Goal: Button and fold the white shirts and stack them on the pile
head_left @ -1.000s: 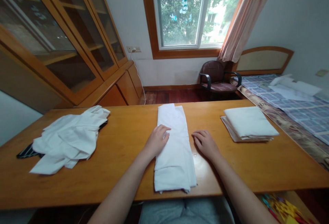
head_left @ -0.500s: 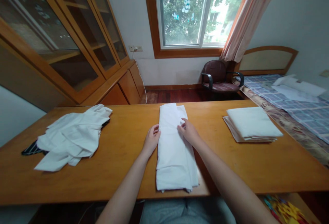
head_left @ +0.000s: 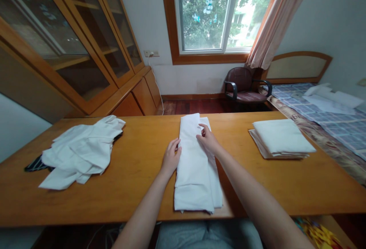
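Far left on the wooden table [head_left: 137, 188], a rumpled heap of white cloth [head_left: 81, 150] lies loose, with a dark striped piece [head_left: 34, 165] poking out beneath its left edge. Moving in, the left hand [head_left: 170, 157] lies flat on the tabletop, fingers released and stretched forward, fingertips touching the left edge of the long folded cloth [head_left: 194, 169]. That cloth lies in the middle of the table, running from the near edge away toward the window [head_left: 211, 12]. On top of its far half sits the right hand [head_left: 208, 140], fingers bent with the tips on the fabric. Whether they pinch a fold, I cannot tell. Further right, well apart, there's a neat stack of folded white cloths [head_left: 281, 138]. Beyond the table stand a dark chair [head_left: 243, 85] and a bed [head_left: 337, 127].
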Available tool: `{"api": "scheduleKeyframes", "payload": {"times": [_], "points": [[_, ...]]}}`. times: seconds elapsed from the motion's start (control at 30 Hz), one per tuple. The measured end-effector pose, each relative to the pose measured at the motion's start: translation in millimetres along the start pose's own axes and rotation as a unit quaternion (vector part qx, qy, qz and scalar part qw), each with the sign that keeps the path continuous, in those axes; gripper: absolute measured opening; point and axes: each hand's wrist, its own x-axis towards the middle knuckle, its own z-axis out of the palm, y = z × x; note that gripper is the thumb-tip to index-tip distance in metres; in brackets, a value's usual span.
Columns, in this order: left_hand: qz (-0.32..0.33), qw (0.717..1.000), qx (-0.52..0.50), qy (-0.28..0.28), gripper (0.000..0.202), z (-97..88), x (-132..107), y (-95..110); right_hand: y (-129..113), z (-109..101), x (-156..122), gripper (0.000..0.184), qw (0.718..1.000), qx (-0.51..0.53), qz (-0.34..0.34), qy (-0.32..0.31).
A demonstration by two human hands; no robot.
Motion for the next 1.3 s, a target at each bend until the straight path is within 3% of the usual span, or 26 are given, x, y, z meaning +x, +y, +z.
{"api": "scheduleKeyframes", "payload": {"times": [0.23, 0.53, 0.83, 1.03, 1.13, 1.2, 1.3], "points": [[0.047, 0.997, 0.060, -0.006, 0.036, 2.4, -1.5, -5.5, -9.3, -8.2, 5.5, 0.053, 0.999, -0.025, -0.009, -0.025], [0.031, 0.999, -0.008, -0.020, 0.032, -1.1, -2.6, -1.6, 23.8, -13.8, -13.7, 0.059, 0.994, -0.073, 0.079, -0.011], [0.016, 0.999, -0.036, -0.031, 0.032, -3.7, -5.8, 2.7, 23.2, -28.4, -32.4, 0.059, 0.992, -0.097, 0.044, -0.065], [0.027, 0.996, -0.054, -0.067, 0.011, -7.0, -8.1, 11.5, 23.5, -29.5, -23.3, 0.064, 0.987, -0.110, 0.019, -0.117], [0.002, 0.991, -0.070, -0.112, 0.009, -5.9, -15.1, 23.3, 23.7, -29.4, -16.8, 0.066, 0.984, -0.105, -0.007, -0.144], [-0.053, 0.974, -0.114, -0.187, 0.015, -5.4, -24.1, 34.4, 23.0, -29.7, -13.5, 0.067, 0.980, -0.088, -0.026, -0.175], [-0.169, 0.897, -0.183, -0.365, 0.028, -11.6, -37.9, 55.4, 18.5, -29.3, -11.4, 0.072, 0.966, -0.073, -0.036, -0.245]]}}
